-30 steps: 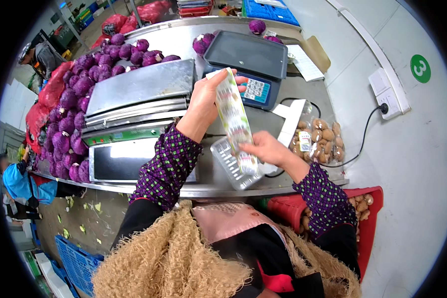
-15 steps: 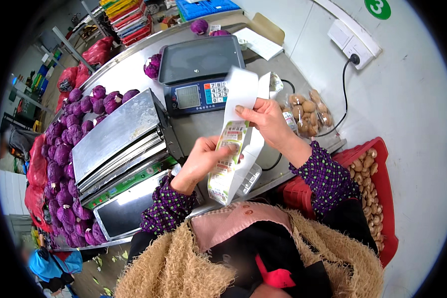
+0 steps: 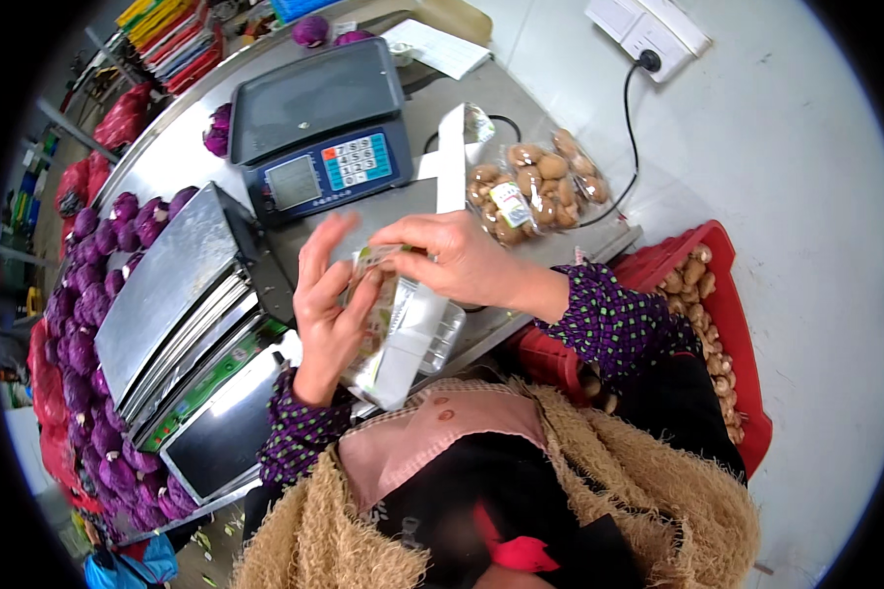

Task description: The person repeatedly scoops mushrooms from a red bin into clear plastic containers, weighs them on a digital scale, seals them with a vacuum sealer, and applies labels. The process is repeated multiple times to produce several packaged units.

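Observation:
A strip of printed labels (image 3: pixel 371 339) with its white backing (image 3: pixel 411 348) hangs in front of me over the near table edge. My right hand (image 3: pixel 452 253) pinches the strip's upper end between thumb and fingers. My left hand (image 3: pixel 326 309) is beside the strip's left edge, fingers spread and the index blurred; its thumb rests against the strip. Behind the strip a clear plastic tray (image 3: pixel 449 336) partly shows. Farther off, white backing paper (image 3: pixel 452 162) trails up to a label roll (image 3: pixel 478 123). Bagged mushrooms (image 3: pixel 545 182) lie right of it, one bag bearing a label.
A digital scale (image 3: pixel 329 162) stands at the back, with a second metal scale (image 3: pixel 172 304) to the left. Purple cabbages (image 3: pixel 93 304) crowd the left edge. At right is a red crate (image 3: pixel 746 363) of mushrooms. A black cord (image 3: pixel 631 147) runs from the wall socket.
The view has shifted right. My hands have come to the strip's upper end; the left has loosened its fingers and the right has moved from the white backing to the printed part.

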The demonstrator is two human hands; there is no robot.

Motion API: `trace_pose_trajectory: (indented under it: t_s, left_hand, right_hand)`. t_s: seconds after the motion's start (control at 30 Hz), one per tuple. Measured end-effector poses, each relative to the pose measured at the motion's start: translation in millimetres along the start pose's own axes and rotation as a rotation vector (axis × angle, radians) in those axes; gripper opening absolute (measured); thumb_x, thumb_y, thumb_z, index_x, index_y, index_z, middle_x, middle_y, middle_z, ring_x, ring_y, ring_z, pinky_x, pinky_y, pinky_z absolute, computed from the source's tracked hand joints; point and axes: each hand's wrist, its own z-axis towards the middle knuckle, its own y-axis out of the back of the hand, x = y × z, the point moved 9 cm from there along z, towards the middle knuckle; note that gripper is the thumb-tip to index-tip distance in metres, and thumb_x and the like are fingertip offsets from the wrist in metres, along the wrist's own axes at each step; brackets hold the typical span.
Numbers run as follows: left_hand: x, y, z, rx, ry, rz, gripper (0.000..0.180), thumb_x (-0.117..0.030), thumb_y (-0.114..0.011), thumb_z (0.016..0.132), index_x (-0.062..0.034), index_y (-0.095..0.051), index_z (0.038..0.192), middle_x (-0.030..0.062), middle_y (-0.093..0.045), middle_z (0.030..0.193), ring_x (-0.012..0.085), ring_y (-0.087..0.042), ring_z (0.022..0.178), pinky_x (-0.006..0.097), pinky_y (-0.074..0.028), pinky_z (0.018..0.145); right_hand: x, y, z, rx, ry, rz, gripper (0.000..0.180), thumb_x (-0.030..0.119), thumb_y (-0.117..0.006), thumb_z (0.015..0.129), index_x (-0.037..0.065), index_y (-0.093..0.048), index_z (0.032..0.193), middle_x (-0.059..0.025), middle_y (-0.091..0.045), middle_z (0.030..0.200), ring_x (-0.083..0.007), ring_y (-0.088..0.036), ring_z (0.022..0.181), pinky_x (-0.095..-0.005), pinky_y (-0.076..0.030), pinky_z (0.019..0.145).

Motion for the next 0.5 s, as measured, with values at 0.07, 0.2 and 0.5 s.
trace_pose_trajectory:
  t_s: [0.07, 0.2, 0.5]
  left_hand:
    - [26.5, -14.6, -18.2, 0.082, 0.278, -0.325, 0.007, 0.000, -0.068, 0.084, 0.0047, -0.063, 0.084, 0.0068, -0.062, 0.087, 0.0124, -0.057, 0.077, 0.024, -0.044, 0.069]
    - [48.3, -45.6, -54.8, 0.101, 0.642, -0.346, 0.016, -0.012, -0.071, 0.088, 0.0023, -0.067, 0.084, -0.0056, -0.057, 0.065, 0.0022, -0.045, 0.059, 0.022, -0.038, 0.051]
    - [72.9, -74.1, -48.5, 0.127, 0.745, -0.599, 0.012, -0.009, -0.065, 0.092, 0.0034, -0.063, 0.093, 0.0015, -0.067, 0.084, 0.0026, -0.056, 0.070, 0.019, -0.045, 0.062]
  right_hand:
    - [9.3, 6.8, -6.8, -0.001, 0.147, -0.164, 0.016, 0.005, -0.068, 0.080, 0.003, -0.068, 0.095, -0.0108, -0.066, 0.082, -0.0263, -0.066, 0.070, -0.0310, -0.053, 0.063]
    - [-8.1, 59.2, 9.0, 0.031, 0.078, 0.069, 0.020, 0.002, -0.067, 0.079, 0.003, -0.069, 0.098, -0.0096, -0.069, 0.089, -0.0156, -0.065, 0.071, -0.0256, -0.054, 0.066]
    - [-227.5, 210.5, -84.1, 0.283, -0.805, -0.220, 0.029, 0.024, -0.079, 0.075, 0.008, -0.064, 0.095, -0.0024, -0.063, 0.076, -0.0096, -0.057, 0.071, -0.0269, -0.046, 0.064]
